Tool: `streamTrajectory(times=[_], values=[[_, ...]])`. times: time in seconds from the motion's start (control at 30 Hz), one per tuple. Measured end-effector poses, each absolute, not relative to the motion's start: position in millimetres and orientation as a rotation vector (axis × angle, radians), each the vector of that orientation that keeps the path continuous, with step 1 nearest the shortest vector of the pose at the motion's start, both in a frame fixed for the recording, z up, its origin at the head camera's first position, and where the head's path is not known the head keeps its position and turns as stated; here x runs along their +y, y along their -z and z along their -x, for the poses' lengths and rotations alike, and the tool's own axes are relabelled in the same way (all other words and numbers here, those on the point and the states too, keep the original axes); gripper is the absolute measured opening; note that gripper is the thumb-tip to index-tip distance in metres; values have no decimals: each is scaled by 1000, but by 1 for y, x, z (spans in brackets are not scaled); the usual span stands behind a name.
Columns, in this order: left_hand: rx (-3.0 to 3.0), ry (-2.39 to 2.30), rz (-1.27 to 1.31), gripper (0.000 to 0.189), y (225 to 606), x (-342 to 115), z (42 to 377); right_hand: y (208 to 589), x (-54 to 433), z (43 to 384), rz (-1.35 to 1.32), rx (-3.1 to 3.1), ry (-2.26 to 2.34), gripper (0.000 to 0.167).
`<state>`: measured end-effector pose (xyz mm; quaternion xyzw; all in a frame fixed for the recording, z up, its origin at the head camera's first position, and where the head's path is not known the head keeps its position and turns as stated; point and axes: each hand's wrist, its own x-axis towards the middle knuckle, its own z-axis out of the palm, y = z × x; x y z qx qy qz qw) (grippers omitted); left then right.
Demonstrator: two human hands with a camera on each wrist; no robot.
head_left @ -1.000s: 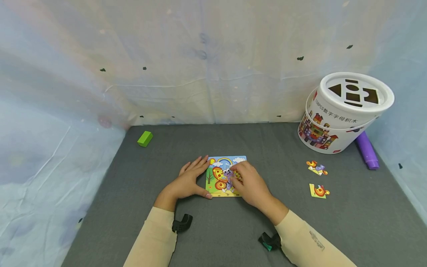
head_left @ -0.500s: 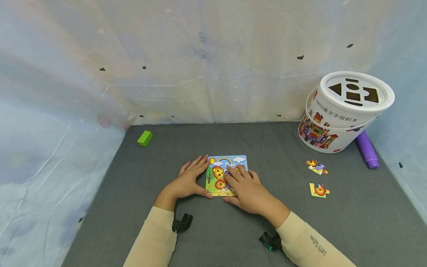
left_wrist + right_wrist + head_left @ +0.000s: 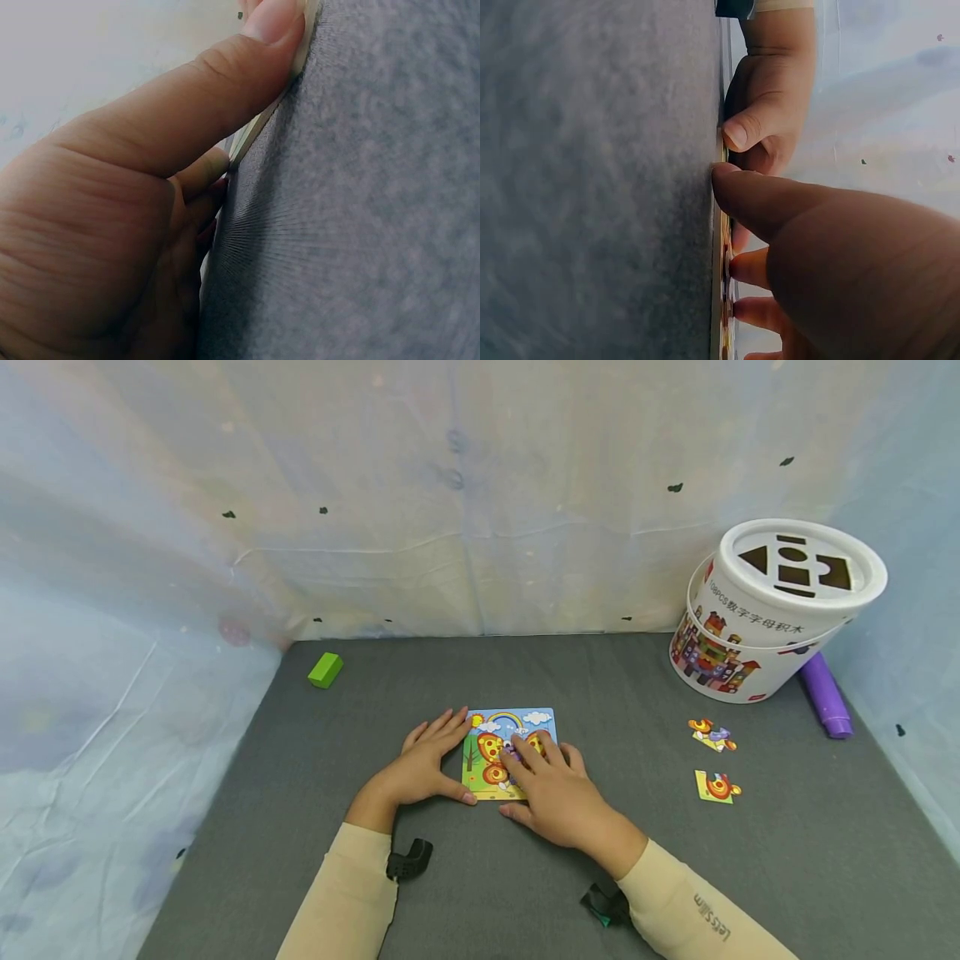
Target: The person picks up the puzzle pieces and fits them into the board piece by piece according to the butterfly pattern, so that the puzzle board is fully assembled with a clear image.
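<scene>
A square jigsaw puzzle (image 3: 477, 768) with a butterfly and rainbow picture lies at the middle of the table. My left hand (image 3: 423, 770) spreads along its left side, fingertips at the upper left and thumb on the lower left corner. In the left wrist view the thumb (image 3: 217, 90) presses on the puzzle's edge (image 3: 251, 139). My right hand (image 3: 561, 797) lies over the lower right part, its fingers stretched onto the picture and hiding some of it. The right thumb (image 3: 742, 187) sits by the near edge. Neither hand grips anything.
Two loose puzzle pieces, an upper one (image 3: 712, 736) and a lower one (image 3: 716, 787), lie to the right. Behind them stand a white bucket (image 3: 750, 610) with a shape-sorter lid and a purple cylinder (image 3: 827, 697). A green block (image 3: 326, 670) lies at the back left.
My right hand has gone from bent fingers over the puzzle's right side to fingers spread flat on it, slightly nearer the front. The left hand stays in place.
</scene>
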<state>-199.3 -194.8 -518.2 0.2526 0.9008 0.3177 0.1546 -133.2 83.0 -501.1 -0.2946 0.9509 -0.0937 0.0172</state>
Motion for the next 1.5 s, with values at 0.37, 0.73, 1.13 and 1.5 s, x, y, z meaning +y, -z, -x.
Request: streamTrajectory(times=[0.37,0.73,1.13,1.5], values=[[2574,-913,-725,129,517,-195,198,504,87,138,991,2839,457,85],[2580,-912,-734,129,516,-195,199,509,91,144,1016,2801,497,86],[2584,-898,-732,129,517,-195,199,517,93,150,945,2713,817,82],[2582,-912,-717,130,518,-194,199,510,123,152,913,2580,1557,57]])
